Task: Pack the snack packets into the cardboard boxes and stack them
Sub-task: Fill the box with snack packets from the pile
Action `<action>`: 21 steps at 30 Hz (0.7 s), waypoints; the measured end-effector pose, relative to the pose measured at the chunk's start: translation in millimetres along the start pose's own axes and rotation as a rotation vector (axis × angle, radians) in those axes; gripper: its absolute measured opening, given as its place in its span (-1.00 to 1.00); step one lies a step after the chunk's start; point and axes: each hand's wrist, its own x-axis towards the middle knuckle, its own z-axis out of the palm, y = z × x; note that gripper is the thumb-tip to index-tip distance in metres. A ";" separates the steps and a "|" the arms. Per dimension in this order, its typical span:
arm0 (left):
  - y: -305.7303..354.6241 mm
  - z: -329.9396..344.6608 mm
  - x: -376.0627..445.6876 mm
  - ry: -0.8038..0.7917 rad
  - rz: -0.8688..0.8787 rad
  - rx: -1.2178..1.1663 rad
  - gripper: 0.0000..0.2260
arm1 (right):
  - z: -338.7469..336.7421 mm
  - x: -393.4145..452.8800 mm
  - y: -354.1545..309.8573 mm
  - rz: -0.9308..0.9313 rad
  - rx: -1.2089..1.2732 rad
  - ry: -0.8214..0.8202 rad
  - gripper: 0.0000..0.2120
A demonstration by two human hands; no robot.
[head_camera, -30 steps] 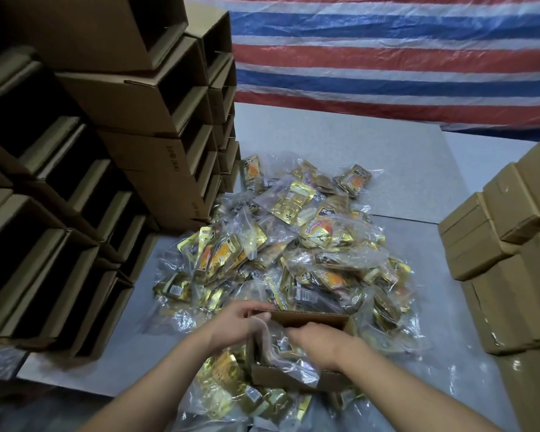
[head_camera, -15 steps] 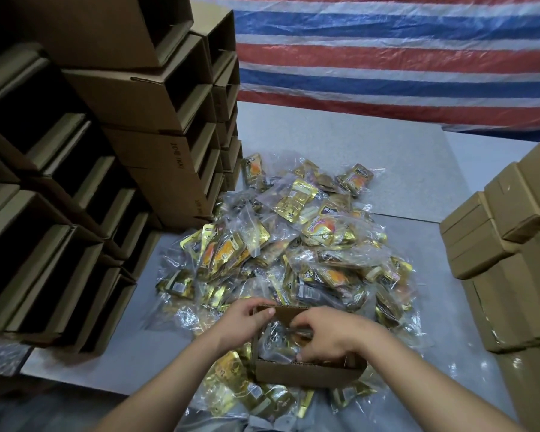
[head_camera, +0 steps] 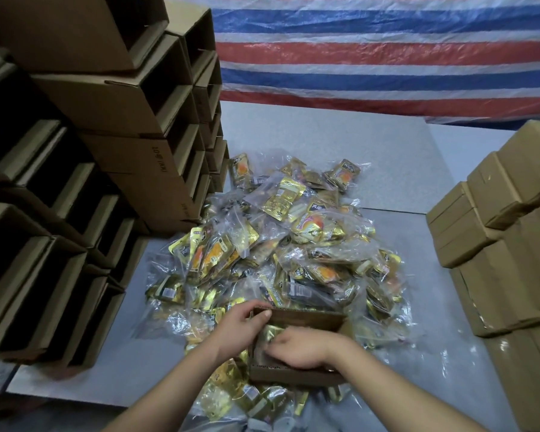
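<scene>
Since a second ago your right hand [head_camera: 303,347] has gone deeper into the open box [head_camera: 296,374], fingers curled down on a packet [head_camera: 270,333] inside; so this box is nearly filled. Your left hand [head_camera: 239,327] grips the box's left wall, thumb on the rim. One box is in work. The snack packets in the pile [head_camera: 281,244] are too many to count.

Open box [head_camera: 296,374] in front of packet pile [head_camera: 281,244], empty boxes [head_camera: 85,182] left, shut boxes [head_camera: 505,244] right
</scene>
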 end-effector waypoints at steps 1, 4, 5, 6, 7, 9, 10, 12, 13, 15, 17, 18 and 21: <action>1.4 -0.4 1.6 -0.004 -0.008 -0.014 -0.89 | -6.8 -11.2 4.1 -0.032 0.034 0.071 -0.61; 4.2 -1.1 1.8 -0.032 -0.031 -0.024 -0.86 | -20.4 -41.7 18.6 -0.090 0.112 0.249 -0.64; 4.3 -1.1 1.7 -0.034 -0.036 -0.016 -0.85 | -22.8 -47.9 21.3 -0.091 0.150 0.260 -0.66; 4.1 -1.0 2.0 -0.031 -0.040 -0.010 -0.84 | -23.5 -50.5 22.2 -0.080 0.182 0.244 -0.67; 4.1 -0.6 2.1 -0.026 -0.040 -0.001 -0.84 | -22.7 -48.8 21.2 -0.061 0.179 0.210 -0.66; 4.5 0.7 2.1 -0.009 -0.036 0.016 -0.84 | -18.5 -36.5 13.0 -0.030 0.097 0.109 -0.66; 4.5 1.3 2.2 0.001 -0.034 0.016 -0.84 | -14.5 -26.5 7.3 -0.014 0.038 0.059 -0.67; 4.7 2.0 1.2 0.012 -0.031 0.006 -0.85 | -6.2 -9.6 -4.6 0.040 -0.054 -0.019 -0.61; 4.8 2.1 0.3 0.011 -0.028 0.010 -0.86 | -2.9 -3.8 -8.2 0.063 -0.081 -0.031 -0.57; 3.5 2.2 -1.7 0.014 -0.015 0.024 -0.87 | 1.9 0.0 -9.3 0.076 -0.093 -0.011 -0.58; 2.6 2.7 -2.9 0.023 -0.021 0.015 -0.88 | 3.3 -10.5 -4.8 0.029 -0.036 0.135 -0.67; 2.3 3.0 -2.9 0.028 -0.037 -0.006 -0.88 | 2.4 -20.1 -0.5 0.016 0.032 0.250 -0.67; 2.5 6.5 -2.4 0.050 -0.108 -0.059 -0.87 | -1.1 -53.6 22.5 -0.012 0.109 0.727 -0.76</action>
